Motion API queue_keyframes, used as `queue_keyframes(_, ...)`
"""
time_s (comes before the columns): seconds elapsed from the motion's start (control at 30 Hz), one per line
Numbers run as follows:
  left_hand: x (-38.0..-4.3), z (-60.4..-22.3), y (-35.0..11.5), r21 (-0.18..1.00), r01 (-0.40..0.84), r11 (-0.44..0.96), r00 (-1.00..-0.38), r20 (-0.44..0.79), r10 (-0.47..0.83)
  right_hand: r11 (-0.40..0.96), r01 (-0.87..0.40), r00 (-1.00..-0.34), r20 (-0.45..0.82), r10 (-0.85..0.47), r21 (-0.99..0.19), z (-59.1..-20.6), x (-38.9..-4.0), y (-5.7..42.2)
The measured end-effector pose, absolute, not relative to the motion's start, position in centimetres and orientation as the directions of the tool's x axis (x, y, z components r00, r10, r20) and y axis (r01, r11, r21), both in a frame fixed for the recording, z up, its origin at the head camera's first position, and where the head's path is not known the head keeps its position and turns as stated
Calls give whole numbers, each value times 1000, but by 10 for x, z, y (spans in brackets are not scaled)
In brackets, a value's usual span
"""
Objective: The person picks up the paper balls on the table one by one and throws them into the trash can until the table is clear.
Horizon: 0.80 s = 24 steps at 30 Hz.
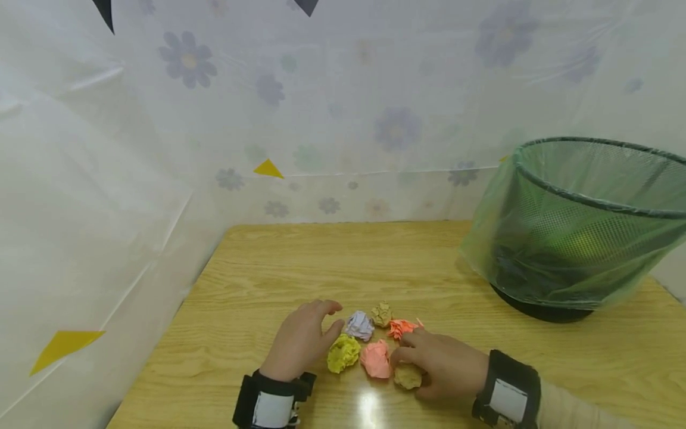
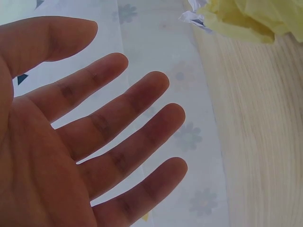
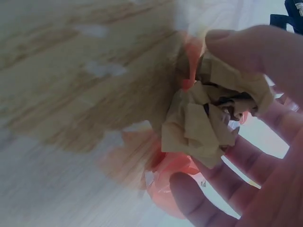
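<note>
On the table lies a cluster of crumpled paper balls: a yellow one [image 1: 343,353], a white one [image 1: 359,326], a tan one [image 1: 382,314], an orange one [image 1: 403,328] and a pink one [image 1: 376,359]. My right hand [image 1: 449,361] curls its thumb and fingers round a brown paper ball [image 3: 210,111] at the cluster's near right. Just left of the yellow and white balls is my left hand [image 1: 300,341]. In the left wrist view its fingers [image 2: 137,132] are spread and nearly straight, holding nothing.
A mesh waste bin [image 1: 557,238] lined with a translucent green bag stands at the table's right rear, something yellow-green showing through its side. Flower-printed white sheeting [image 1: 343,107] hangs behind the wooden table [image 1: 321,256] and along its left side.
</note>
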<state>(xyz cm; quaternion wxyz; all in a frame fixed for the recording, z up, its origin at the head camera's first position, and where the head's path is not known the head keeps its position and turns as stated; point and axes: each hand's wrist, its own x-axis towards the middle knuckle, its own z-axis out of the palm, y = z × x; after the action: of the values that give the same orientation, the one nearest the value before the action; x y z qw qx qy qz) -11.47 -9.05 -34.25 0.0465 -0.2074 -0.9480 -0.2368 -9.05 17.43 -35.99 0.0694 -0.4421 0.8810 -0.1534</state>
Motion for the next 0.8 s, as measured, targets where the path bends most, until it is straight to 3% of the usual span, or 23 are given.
queue_keyframes(0.33, -116, -344, -91, 424, 415, 805, -910, 186, 370, 586, -735, -617, -23, -787, -343, -362, -89, 173)
queue_keyframes(0.6, -115, -343, -91, 424, 424, 801, -906, 197, 375, 567, -702, -622, -16, -783, -432, -362, -85, 174)
queue_keyframes(0.8, -114, -343, -91, 426, 421, 801, -907, 191, 375, 569, -721, -608, -34, -793, -396, -363, -86, 175)
